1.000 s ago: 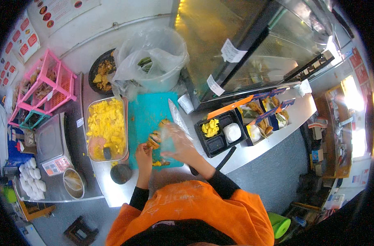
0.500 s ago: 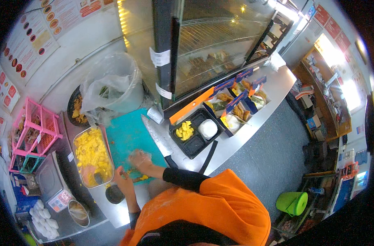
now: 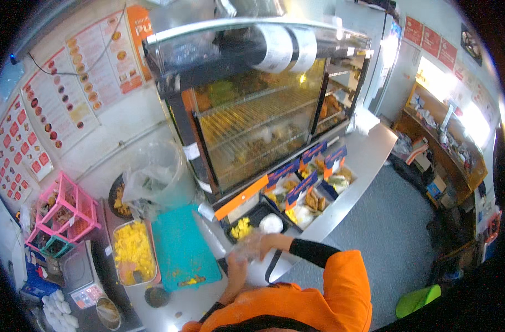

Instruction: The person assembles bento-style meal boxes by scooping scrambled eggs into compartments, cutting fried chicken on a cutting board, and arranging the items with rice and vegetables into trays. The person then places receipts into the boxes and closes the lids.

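Observation:
My right hand (image 3: 259, 245) is over the near edge of a black compartment tray (image 3: 254, 214), in what looks like a clear glove. Close against it is my left hand (image 3: 237, 268), slightly lower and to the left. Both sets of fingers are smeared by motion, so I cannot make out what they hold, if anything. Yellow food pieces (image 3: 242, 228) fill one tray compartment and a white rice mound (image 3: 271, 223) another; my hands cover the near part. Left of my hands lies a teal cutting board (image 3: 183, 243) with brown and yellow scraps (image 3: 193, 280) near its front edge.
A metal pan (image 3: 135, 254) of yellow pieces stands left of the board. Behind are a bag-lined bucket (image 3: 158, 166) and a glass display cabinet (image 3: 258, 122). Filled meal boxes (image 3: 308, 202) line the counter at right. A pink basket (image 3: 64, 207) and scale (image 3: 84, 274) stand far left.
Both hands have moved right, off the cutting board to the near side of the black tray, and come together. My view has tilted up, showing more of the cabinet.

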Tool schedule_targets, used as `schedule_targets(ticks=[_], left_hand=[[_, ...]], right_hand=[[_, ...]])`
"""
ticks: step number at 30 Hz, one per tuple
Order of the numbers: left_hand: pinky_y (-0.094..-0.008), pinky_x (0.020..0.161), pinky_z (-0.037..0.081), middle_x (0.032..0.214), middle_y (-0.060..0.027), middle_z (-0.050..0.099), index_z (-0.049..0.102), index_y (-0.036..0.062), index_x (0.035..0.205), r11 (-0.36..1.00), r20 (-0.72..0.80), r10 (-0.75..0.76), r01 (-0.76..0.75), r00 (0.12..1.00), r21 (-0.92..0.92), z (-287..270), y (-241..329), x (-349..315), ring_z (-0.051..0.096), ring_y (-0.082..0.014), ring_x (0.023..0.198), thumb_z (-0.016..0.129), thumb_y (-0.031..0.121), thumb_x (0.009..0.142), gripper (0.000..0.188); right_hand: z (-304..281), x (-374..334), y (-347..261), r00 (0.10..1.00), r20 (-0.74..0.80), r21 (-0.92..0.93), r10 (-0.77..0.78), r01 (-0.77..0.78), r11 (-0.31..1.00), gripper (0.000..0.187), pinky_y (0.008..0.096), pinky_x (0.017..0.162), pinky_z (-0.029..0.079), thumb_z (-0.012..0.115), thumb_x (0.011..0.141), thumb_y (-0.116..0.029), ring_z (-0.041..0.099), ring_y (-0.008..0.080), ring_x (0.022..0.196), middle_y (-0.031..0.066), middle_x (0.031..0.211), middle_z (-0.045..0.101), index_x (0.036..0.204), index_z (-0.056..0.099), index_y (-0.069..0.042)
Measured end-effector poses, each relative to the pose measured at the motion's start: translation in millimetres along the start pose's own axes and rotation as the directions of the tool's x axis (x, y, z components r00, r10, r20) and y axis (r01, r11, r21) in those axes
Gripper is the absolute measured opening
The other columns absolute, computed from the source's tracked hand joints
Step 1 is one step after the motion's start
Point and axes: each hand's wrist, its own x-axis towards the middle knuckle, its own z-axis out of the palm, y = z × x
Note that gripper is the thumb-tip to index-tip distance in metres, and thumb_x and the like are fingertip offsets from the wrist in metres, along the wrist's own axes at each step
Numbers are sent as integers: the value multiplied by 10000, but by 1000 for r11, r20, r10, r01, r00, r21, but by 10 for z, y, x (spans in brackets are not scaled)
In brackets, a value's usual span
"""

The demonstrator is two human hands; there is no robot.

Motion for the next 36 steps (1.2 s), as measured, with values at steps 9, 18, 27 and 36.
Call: schedule_targets(ticks=[9,18,27,36], left_hand=[[-407,991,321,1309,-283,341,145,-117,1339,996,-130,-63,71,990,54,434,172,-68,406,-396,1176,509,103,871,632],[-428,948,360,1167,-267,430,94,-49,1380,984,-240,-165,177,957,30,582,147,-142,482,-350,1039,479,110,891,643],[-409,888,400,1082,-165,521,463,67,1197,724,-218,489,-253,845,642,-20,792,-115,499,-355,1020,597,89,758,459],[-435,771,465,989,-156,584,547,85,1071,662,-72,208,-86,975,745,-1244,182,328,576,-331,897,597,118,754,322]], right_hand=[[498,-244,-8,913,-311,269,265,-183,946,733,463,1046,242,563,795,-486,321,313,1287,158,1369,358,1381,296,-137],[830,100,283,939,-137,227,314,-279,933,785,482,1009,281,629,756,-449,377,341,1242,174,1339,396,1380,293,-113],[103,-108,-15,984,-70,207,162,-144,968,576,467,973,323,545,801,-399,435,310,1197,113,1278,492,1311,420,-162],[-772,-52,-414,989,-143,571,-50,124,812,474,370,1023,318,444,929,-286,406,316,1234,188,1388,350,1342,368,-66]])
